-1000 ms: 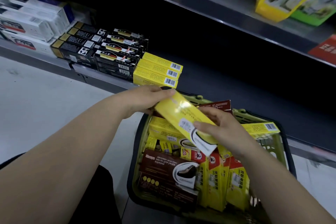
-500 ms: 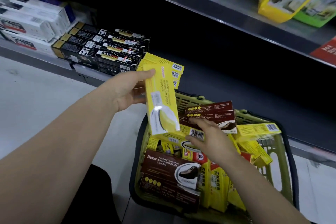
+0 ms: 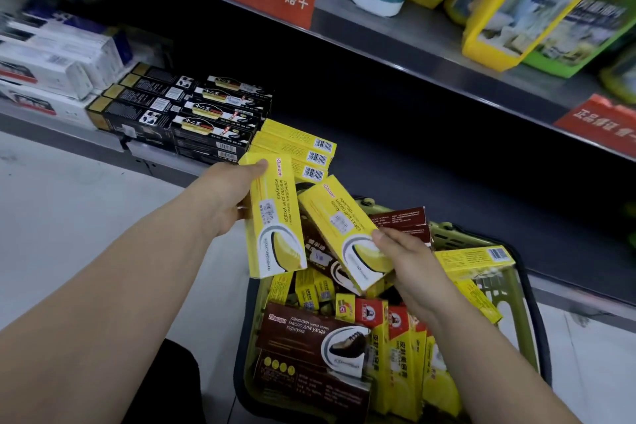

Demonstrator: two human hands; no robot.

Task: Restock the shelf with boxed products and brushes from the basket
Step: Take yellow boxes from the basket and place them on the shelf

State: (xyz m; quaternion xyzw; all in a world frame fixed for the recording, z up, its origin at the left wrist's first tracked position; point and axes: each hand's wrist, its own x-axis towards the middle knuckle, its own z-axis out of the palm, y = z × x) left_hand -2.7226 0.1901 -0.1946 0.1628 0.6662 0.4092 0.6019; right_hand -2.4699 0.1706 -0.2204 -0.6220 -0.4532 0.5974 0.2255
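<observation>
- My left hand (image 3: pixel 230 196) grasps a yellow box (image 3: pixel 275 217); thumb across its upper end, fingers behind it; the box stands near upright, printed face towards me, over the basket's left edge and just in front of the stacked yellow boxes (image 3: pixel 292 144).
- My right hand (image 3: pixel 409 262) grasps a second yellow box (image 3: pixel 344 234) by its lower end, thumb on the printed face; this box is tilted, upper end leaning left, above the basket; whether the two held boxes touch, I cannot tell.
- Basket (image 3: pixel 451 234): green, in front of the lower shelf (image 3: pixel 430 182); a brown box (image 3: pixel 309 334) lies flat at its near side; yellow packs stand upright beside it.
- Lower shelf: stacked yellow boxes with barcoded ends facing out; black boxes (image 3: pixel 186 110) just to their left; white boxes (image 3: pixel 51 62) further left.
</observation>
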